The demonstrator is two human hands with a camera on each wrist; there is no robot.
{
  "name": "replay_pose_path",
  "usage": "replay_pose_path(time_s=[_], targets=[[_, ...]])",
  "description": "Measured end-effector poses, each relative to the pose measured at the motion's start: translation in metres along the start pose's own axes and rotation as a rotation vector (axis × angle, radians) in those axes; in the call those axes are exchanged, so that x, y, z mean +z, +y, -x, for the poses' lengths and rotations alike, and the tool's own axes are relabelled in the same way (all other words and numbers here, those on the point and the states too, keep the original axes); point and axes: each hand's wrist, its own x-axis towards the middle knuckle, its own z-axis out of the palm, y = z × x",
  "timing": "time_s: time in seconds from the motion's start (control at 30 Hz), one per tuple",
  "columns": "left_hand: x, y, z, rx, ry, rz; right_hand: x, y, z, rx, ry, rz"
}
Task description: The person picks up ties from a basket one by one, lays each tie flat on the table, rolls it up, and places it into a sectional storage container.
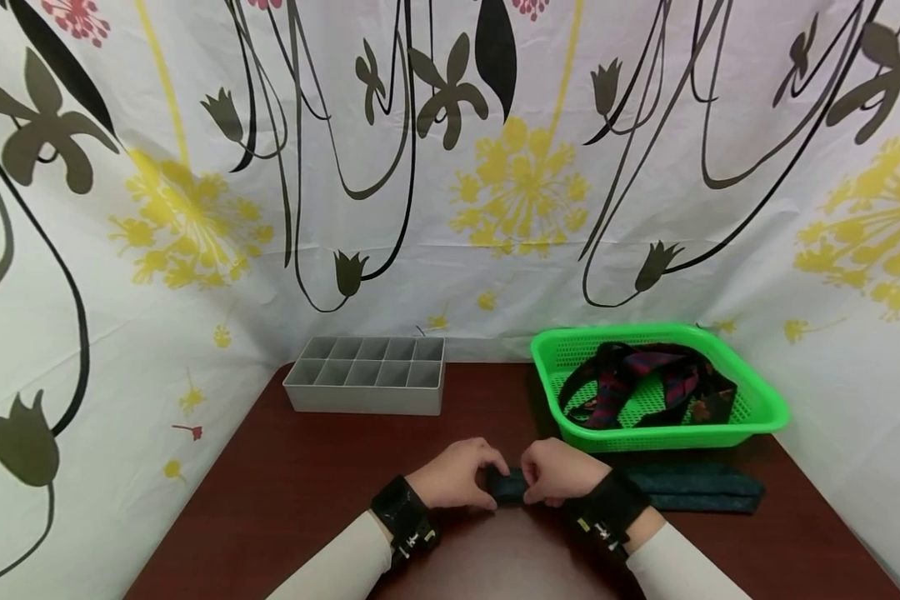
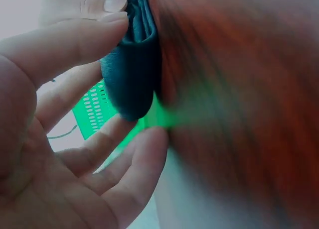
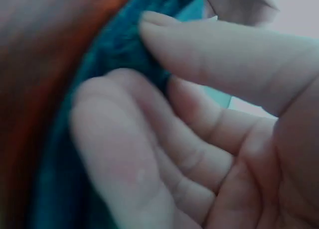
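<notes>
A dark teal necktie [image 1: 693, 487] lies across the table, its flat, wide end reaching out to the right. Its other end is folded into a compact roll [image 2: 130, 82], whose stacked layers show in the left wrist view. My left hand [image 1: 456, 477] holds this roll from the left, thumb on one side and fingers curved about the other. Close beside it, my right hand [image 1: 568, 472] pinches the necktie between thumb and fingers. The right wrist view shows the teal cloth [image 3: 109, 47] under the thumb and curled fingers; part of it is hidden behind them.
Behind the right hand stands a green plastic basket [image 1: 761, 412] with dark patterned neckties [image 1: 615, 392] in it. A grey box with several compartments [image 1: 367, 402] sits at the table's back left. Flower-printed cloth [image 1: 450, 292] hangs around the brown table [image 1: 270, 500].
</notes>
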Motion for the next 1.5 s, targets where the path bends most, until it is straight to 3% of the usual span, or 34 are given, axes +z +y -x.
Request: replay_pose_path(time_s=[0.13,0.23,0.37,0.53,0.63,0.83,1.03,1.3,1.5], targets=[[0.004,-0.005,0.000,-0.038,0.053,0.000,0.010,0.019,-0.006,-0.076,-0.008,-0.128],[0.002,-0.008,0.002,-0.026,0.098,-0.080,0.020,0.020,-0.012,-0.133,0.029,-0.157],[-0.006,-0.007,0.005,-0.029,0.136,-0.156,0.031,0.009,-0.017,-0.178,0.150,-0.096],[-0.009,-0.005,0.008,-0.030,0.120,-0.141,0.036,0.002,-0.016,-0.174,0.306,0.032],[-0.007,-0.009,0.007,-0.044,0.108,-0.149,0.035,0.002,-0.016,-0.150,0.342,0.112],[-0.006,-0.013,0.005,-0.074,0.115,-0.169,0.032,0.000,-0.013,-0.106,0.338,0.171],[-0.009,-0.001,0.008,-0.054,0.139,-0.215,0.031,-0.005,-0.010,-0.163,0.314,0.133],[-0.008,-0.001,0.009,-0.079,0.115,-0.111,0.031,-0.005,-0.010,-0.144,0.313,0.138],[-0.005,0.004,0.010,-0.028,0.164,-0.203,0.033,-0.006,-0.011,-0.212,0.343,0.108]])
